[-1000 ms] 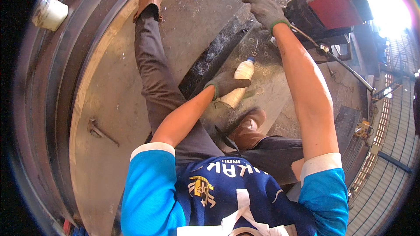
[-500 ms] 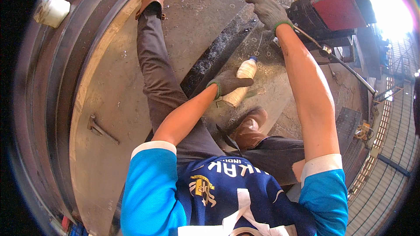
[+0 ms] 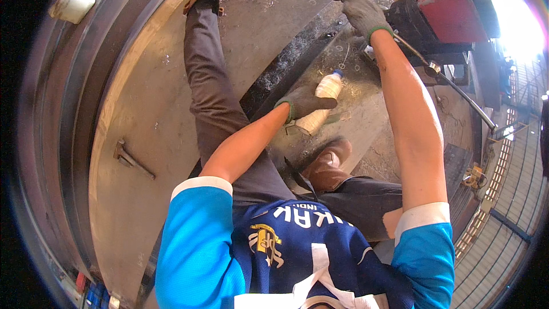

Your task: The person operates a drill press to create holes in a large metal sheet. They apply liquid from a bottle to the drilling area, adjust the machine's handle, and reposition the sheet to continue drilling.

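Gripping the bottle firmly, the left hand should tilt it slowly; the right hand rests half-open beside the machine.

The gloved left hand grips a white plastic bottle, its blue tip pointing past the fingers toward the steel plate. The gloved right hand rests, fingers spread, beside a red machine, a brown boot below.

White plastic bottle in gloved left hand
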Tool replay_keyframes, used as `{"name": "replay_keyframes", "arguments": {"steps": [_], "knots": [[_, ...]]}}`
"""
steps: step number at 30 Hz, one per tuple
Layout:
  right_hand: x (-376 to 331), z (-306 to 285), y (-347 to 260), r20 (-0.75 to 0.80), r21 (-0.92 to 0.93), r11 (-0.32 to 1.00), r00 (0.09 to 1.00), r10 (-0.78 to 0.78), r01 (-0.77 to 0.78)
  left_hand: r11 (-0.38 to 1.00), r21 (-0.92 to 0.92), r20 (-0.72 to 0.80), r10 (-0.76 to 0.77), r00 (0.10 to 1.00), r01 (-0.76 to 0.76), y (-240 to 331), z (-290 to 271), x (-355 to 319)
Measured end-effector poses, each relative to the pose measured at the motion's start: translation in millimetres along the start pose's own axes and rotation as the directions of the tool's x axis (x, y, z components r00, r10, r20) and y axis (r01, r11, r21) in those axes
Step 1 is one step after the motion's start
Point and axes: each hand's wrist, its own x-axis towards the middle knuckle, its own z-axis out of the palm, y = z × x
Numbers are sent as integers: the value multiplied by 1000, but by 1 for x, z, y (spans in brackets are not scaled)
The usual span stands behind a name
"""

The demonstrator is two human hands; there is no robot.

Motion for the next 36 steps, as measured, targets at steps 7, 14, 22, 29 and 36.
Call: {"name": "replay_keyframes", "arguments": {"steps": [7,14,22,29,36], "knots": [[1,1,0,-22,-37,999,999,-32,31,998,46,-31,-31,999,32,0,2,1],[0,10,7,-73,-29,993,991,-116,115,1000,-2,-16,-24,1000,24,-1,2,2],[4,18,9,-71,-109,986,989,-132,124,999,-34,-28,33,999,-34,-3,4,3],[6,29,16,-126,-115,979,976,-180,165,996,59,-18,-67,998,68,-5,3,5],[9,31,16,-131,-116,978,974,-187,172,999,47,-54,-6,999,8,-8,5,9]]}}
